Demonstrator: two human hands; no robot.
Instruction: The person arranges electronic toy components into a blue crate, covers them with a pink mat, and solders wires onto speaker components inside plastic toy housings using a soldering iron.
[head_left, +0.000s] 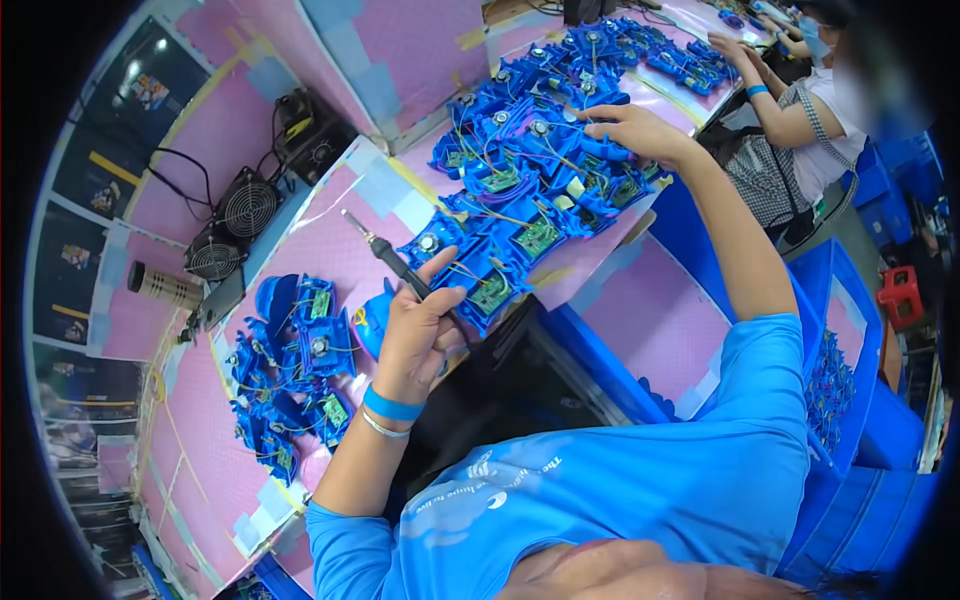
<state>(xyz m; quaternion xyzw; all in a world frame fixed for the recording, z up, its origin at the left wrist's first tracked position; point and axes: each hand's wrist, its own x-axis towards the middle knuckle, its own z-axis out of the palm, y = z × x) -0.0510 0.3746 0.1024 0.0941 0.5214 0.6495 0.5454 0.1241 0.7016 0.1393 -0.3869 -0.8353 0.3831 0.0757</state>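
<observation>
My left hand (408,335) is closed around the dark handle of a soldering iron (396,262), its metal tip pointing up and to the left. My right hand (640,132) reaches over a large pile of blue plastic housings (515,130), fingers stretched out and touching or just above the pieces. Many housings carry green circuit boards (537,236), thin wires and round silver parts (540,128). Nearest the iron lies a housing with a round silver part (428,243). A smaller group of similar housings (318,345) sits left of my left forearm.
Black fans (248,203) stand on the pink-covered bench (190,420) at the left, near a patterned cylinder (165,285). Blue bins (835,300) are to my right, one with blue parts inside. A co-worker (800,110) sits at the upper right. A red stool (900,298) stands behind.
</observation>
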